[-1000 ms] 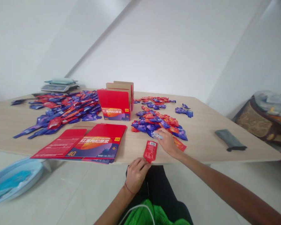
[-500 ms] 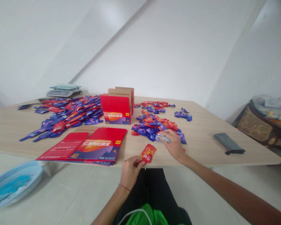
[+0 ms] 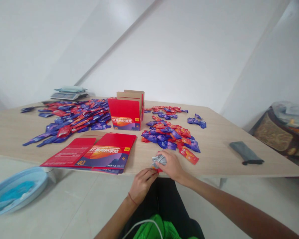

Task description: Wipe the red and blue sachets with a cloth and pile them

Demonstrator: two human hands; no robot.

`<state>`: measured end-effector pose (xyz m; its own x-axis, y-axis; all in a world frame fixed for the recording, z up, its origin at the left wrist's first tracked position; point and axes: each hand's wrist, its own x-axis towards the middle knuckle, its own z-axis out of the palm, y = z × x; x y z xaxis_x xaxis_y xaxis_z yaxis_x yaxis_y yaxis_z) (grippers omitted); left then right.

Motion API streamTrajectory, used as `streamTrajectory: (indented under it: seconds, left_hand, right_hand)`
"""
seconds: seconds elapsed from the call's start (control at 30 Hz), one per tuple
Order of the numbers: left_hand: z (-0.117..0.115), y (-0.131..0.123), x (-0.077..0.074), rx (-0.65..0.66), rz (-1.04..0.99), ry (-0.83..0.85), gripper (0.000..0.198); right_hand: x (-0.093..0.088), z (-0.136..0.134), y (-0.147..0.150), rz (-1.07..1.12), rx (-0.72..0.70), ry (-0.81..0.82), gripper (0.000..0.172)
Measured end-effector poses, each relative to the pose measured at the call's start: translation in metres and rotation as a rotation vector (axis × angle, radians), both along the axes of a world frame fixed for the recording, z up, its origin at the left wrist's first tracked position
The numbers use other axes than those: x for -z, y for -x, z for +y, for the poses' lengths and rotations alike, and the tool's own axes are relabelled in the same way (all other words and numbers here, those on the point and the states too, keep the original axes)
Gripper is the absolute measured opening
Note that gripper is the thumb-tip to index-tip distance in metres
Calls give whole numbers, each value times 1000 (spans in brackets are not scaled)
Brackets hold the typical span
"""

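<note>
My right hand (image 3: 173,167) grips a crumpled grey cloth (image 3: 159,160) and presses it down at the table's front edge. Right beside it, my left hand (image 3: 142,182) has its fingers closed on a red sachet (image 3: 159,170). Only a sliver of that sachet shows, as the cloth and fingers cover the rest. Just beyond my hands lies a heap of red and purple sachets (image 3: 168,132). One red sachet (image 3: 188,155) sticks out flat at the heap's near side.
Flat red-and-purple cartons (image 3: 107,154) lie at the front left, with an upright open carton (image 3: 124,114) behind. A larger sachet pile (image 3: 77,116) and a scale (image 3: 68,94) are farther left. A grey cloth item (image 3: 245,152) rests at right; a blue basin (image 3: 17,189) stands below.
My right hand has brought the cloth from the heap's edge leftward and nearer, onto the red sachet. My left hand stays at the table edge. The sachet is now mostly covered.
</note>
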<state>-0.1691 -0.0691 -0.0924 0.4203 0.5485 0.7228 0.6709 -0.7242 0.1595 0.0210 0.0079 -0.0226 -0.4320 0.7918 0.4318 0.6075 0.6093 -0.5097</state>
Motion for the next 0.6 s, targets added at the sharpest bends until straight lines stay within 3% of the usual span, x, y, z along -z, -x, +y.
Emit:
streamTrajectory:
  seconds: [0.17, 0.3, 0.43, 0.6]
  left_hand:
    - [1, -3, 10, 7, -148, -8, 21]
    - [3, -3, 14, 30, -209, -4, 21]
    - [5, -3, 17, 42, -216, -15, 22]
    - [6, -2, 21, 12, -211, -44, 21]
  right_hand:
    - [23, -7, 3, -135, -126, -46, 23]
    - [31, 8, -7, -235, -209, -187, 27]
    - [31, 39, -18, -241, -118, -215, 32]
    - [25, 69, -31, -160, 11, -179, 20]
